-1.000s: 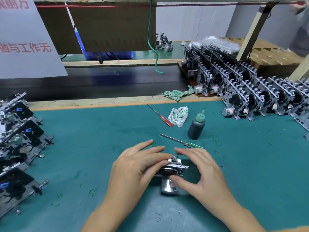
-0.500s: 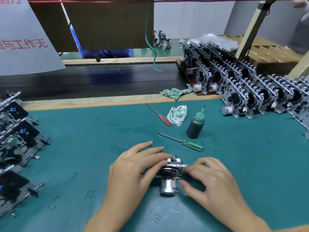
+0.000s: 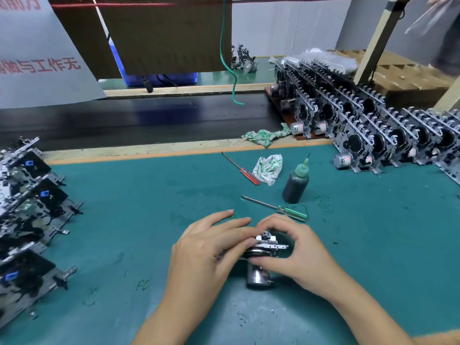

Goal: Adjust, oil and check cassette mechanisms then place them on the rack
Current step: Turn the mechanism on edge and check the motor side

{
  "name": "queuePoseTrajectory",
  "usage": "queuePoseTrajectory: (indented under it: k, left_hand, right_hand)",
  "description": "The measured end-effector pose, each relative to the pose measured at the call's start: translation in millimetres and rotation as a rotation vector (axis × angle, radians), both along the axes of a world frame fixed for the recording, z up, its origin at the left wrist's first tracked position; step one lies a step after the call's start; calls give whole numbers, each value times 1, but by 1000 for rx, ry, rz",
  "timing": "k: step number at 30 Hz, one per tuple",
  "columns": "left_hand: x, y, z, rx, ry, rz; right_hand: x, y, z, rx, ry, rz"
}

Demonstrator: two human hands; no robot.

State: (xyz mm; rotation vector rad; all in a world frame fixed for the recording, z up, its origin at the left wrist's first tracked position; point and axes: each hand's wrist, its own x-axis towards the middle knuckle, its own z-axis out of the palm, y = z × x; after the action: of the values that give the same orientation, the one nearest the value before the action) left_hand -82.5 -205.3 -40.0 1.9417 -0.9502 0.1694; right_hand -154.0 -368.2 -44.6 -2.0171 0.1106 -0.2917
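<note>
Both hands, left hand [image 3: 206,255] and right hand [image 3: 298,257], grip one small metal cassette mechanism [image 3: 263,255], seemingly mid-adjustment; dark green-capped oil bottle [image 3: 296,183] untouched, racking pending.

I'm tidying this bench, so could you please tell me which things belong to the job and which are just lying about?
Job: cassette mechanism held by left hand and right hand; oil bottle; green screwdriver; red screwdriver; racked mechanisms.
Lying about: crumpled cloth; second cloth.

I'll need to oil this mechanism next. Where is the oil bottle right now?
The oil bottle stands upright on the green mat, right of centre in the head view, between the white rag and the green-handled screwdriver.
</note>
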Motion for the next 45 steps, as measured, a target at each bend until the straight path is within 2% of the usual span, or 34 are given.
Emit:
queuePoseTrajectory:
  k: [6, 8, 10, 12, 14, 16, 19, 24, 28, 33, 37, 39, 41, 43, 45]
  left_hand:
    - [3, -2, 2, -2, 14, -30]
    - [3, -3, 2, 8, 19, -28]
    - [3, -4, 2, 14, 13, -31]
    - [3, -4, 2, 5, 12, -23]
    - [2, -4, 1, -5, 11, -12]
    - [2, -4, 1, -2, 7, -7]
    - [1, -4, 2, 9, -5, -9]
    - [2, -4, 5, 23, 8, -16]
    - [7, 5, 12, 22, 64, -118]
    - [24, 26, 23, 125, -208, -36]
    - [31, 27, 28, 155, -291, -61]
    - [33, 24, 30, 157, -314, -102]
    - [35, 18, 35, 167, -351, -121]
    - [33, 6, 41, 196, -421, -142]
    - [29, -15, 48, 208, -467, -212]
  right_hand:
    - [-2, 0, 1, -23, 16, -15]
    - [-9, -3, 1, -94, 58, -1]
    - [-19, -10, 0, -236, 68, -76]
    - [-29, -13, -1, -449, -18, -197]
    - [-34, -10, -5, -667, -102, -199]
    - [-37, -8, -14, -749, -132, -146]
    - [-39, -14, -14, -715, -100, -116]
    - [-34, -16, -6, -793, -110, -107]
    - [-24, -12, 19, -619, -232, -197]
    - [2, -1, 39, -970, -304, 57]
    - [21, -3, 50, -1065, -238, 187]
    - [26, -5, 49, -1072, -209, 250]
    - [25, -11, 48, -992, -164, 271]
    - [13, -21, 48, -914, -95, 234]
    - [-6, -35, 53, -916, -104, 153]
